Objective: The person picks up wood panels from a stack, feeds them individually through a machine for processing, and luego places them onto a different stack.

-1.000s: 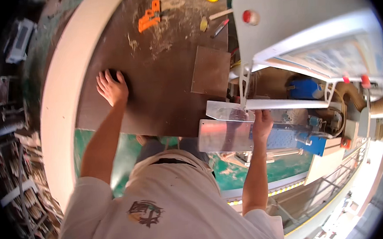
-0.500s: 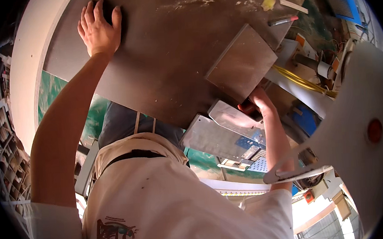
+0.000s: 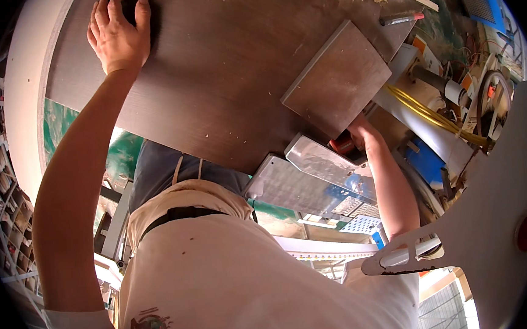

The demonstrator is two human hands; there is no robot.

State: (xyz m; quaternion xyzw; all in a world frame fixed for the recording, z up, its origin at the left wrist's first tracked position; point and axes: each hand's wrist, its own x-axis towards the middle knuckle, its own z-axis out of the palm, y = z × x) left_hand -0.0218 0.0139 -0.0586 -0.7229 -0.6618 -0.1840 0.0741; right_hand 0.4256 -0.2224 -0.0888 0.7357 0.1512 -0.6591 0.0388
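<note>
The large dark panel point(image 3: 220, 76) looks like wood board with a matt brown face, finely grained, dusted pale with sawdust toward its far edge. The smaller square panel point(image 3: 336, 79) lying on it has the same matt brown finish, slightly greyer. Under the panel's near edge the machine bench point(image 3: 296, 190) is bare metal, dull silver with soft glare, and part of it is perforated sheet. The yellow hoses point(image 3: 428, 115) at the right edge look like smooth plastic. The white guard point(image 3: 493, 209) is painted, semi-gloss, scuffed. The person's shirt point(image 3: 234, 276) is cream cloth, matt
</note>
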